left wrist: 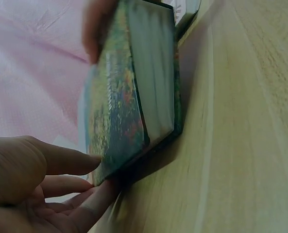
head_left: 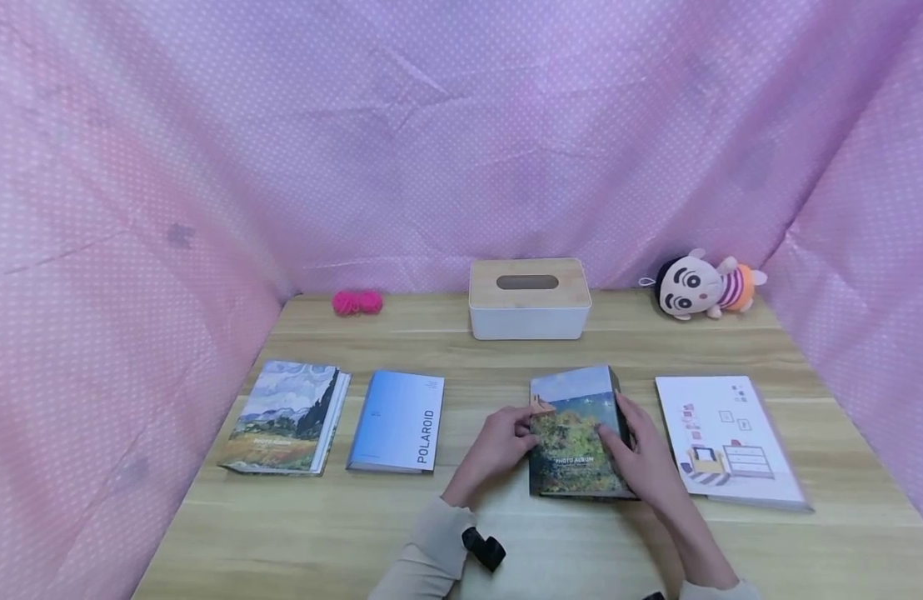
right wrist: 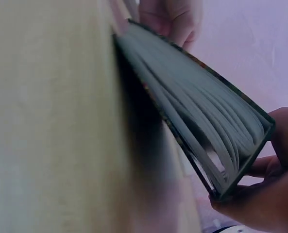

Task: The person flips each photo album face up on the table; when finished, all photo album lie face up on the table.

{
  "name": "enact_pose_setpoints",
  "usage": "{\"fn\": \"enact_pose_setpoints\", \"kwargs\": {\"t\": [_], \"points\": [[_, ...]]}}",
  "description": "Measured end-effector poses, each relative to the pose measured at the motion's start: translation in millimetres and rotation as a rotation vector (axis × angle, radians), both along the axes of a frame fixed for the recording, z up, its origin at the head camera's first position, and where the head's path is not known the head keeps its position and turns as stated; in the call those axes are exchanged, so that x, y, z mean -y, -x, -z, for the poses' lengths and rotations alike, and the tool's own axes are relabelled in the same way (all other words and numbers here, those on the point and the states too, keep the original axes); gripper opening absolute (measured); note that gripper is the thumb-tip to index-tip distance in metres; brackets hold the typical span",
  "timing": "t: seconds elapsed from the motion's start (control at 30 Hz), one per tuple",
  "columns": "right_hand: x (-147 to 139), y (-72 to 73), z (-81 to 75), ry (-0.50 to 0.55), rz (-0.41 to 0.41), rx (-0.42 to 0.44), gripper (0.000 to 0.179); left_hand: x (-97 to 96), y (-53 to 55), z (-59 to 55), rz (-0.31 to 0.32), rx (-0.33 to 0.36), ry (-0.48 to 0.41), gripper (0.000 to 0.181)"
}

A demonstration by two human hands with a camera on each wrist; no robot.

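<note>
A thick photo album (head_left: 574, 425) with a painted landscape cover is in both hands, right of the table's middle. My left hand (head_left: 502, 442) pinches its left edge, a finger on the cover and others below, as the left wrist view shows. On the opposite side, my right hand (head_left: 645, 454) grips the spine with the thumb on the cover. The album (right wrist: 197, 102) is tilted in the right wrist view, its spine side raised off the tabletop and its page edges showing. Close beside the right hand lies a white album (head_left: 731, 442) with drawn furniture.
To the left lie a blue POLAROID album (head_left: 397, 421) and another landscape-covered album (head_left: 285, 417). Along the back stand a wood-topped tissue box (head_left: 529, 321), pink yarn (head_left: 356, 302) and a plush doll (head_left: 705, 286). Pink dotted cloth (head_left: 431, 150) encloses the wooden table (head_left: 304, 533).
</note>
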State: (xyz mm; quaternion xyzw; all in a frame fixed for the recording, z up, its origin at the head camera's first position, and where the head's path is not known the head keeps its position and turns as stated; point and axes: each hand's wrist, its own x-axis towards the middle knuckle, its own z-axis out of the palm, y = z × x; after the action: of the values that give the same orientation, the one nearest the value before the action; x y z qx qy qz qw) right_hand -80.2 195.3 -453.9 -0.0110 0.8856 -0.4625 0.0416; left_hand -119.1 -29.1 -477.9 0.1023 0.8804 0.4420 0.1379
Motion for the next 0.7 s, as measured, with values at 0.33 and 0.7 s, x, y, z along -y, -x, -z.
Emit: {"fn": "enact_pose_setpoints", "kwargs": {"t": [0.33, 0.7], "points": [[10, 2.3, -20.5, -0.172, -0.027, -0.06, 0.066, -2.7, -2.2, -11.0, -0.006, -0.001, 0.031, 0.043], [9, 2.1, -24.5, -0.109, -0.006, -0.02, 0.072, -9.3, -2.9, -18.6, -0.017, 0.003, 0.105, 0.046]]}}
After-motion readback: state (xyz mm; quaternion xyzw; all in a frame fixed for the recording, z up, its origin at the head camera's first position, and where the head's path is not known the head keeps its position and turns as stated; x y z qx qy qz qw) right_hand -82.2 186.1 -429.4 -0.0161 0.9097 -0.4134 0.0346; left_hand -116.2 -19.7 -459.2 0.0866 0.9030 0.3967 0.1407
